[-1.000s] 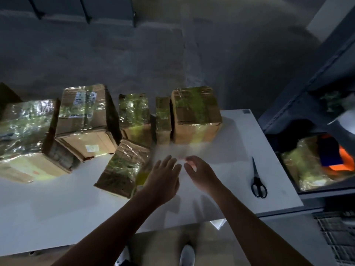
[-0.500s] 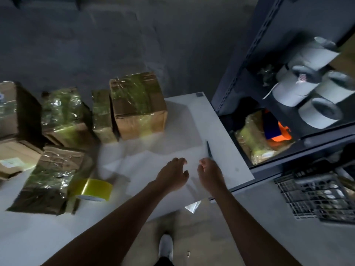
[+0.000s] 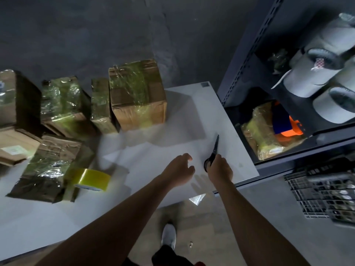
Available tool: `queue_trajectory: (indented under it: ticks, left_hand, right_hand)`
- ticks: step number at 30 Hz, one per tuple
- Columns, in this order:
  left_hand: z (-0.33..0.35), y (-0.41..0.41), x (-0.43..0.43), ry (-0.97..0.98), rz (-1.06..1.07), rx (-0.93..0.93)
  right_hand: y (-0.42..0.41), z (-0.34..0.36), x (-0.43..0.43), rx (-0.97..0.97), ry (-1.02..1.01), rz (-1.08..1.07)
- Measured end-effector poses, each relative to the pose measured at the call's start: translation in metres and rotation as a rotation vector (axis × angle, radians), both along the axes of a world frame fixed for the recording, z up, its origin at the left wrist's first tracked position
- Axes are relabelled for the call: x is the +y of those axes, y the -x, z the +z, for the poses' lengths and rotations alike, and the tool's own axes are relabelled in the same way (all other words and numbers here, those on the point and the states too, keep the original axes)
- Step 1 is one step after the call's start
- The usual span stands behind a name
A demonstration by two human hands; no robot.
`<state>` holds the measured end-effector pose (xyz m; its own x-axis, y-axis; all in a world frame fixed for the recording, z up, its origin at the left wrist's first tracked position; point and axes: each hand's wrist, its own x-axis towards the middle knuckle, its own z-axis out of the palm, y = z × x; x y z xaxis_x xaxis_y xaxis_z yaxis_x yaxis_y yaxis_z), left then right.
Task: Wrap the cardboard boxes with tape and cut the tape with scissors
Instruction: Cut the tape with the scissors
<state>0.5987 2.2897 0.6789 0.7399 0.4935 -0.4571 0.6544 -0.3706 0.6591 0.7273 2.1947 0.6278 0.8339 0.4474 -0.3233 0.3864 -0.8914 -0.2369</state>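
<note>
Black scissors (image 3: 214, 149) lie on the white table (image 3: 192, 116) near its right edge, blades pointing away from me. My right hand (image 3: 220, 167) is closed over their handles. My left hand (image 3: 177, 168) hovers just left of it, fingers curled and apart, holding nothing. A yellow tape roll (image 3: 90, 179) lies on the table to the left, against a flat taped box (image 3: 48, 166). A taller taped cardboard box (image 3: 137, 95) stands at the table's back, with several more taped boxes (image 3: 63, 104) to its left.
A dark metal shelf unit (image 3: 249, 60) stands right of the table, holding white rolls (image 3: 307, 77) and a wrapped package (image 3: 269, 135). A wire basket (image 3: 322, 194) sits on the floor at the right. My shoe (image 3: 169, 236) is below the table edge.
The view swung right, bringing the shelf and the tape roll into sight. My right hand moved over to the scissors and closed on their handles; my left hand followed beside it.
</note>
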Motion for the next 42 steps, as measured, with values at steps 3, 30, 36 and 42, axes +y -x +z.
queue_trajectory:
  ticks: [3, 30, 36, 42]
  left_hand:
    - [0.003, 0.008, 0.004, 0.011, 0.038, 0.017]
    - [0.016, 0.249, 0.076, 0.11, 1.18, -0.062]
    - [0.015, 0.281, 0.093, 0.086, 1.279, -0.081]
    - [0.017, 0.3, 0.103, 0.125, 1.333, -0.179]
  right_hand:
    - [0.014, -0.002, 0.01, 0.035, 0.06, 0.074]
    - [0.178, 0.077, 0.181, 0.858, -0.23, 0.786]
    - [0.198, 0.079, 0.187, 0.834, -0.192, 0.853]
    - [0.21, 0.092, 0.197, 0.749, -0.108, 1.004]
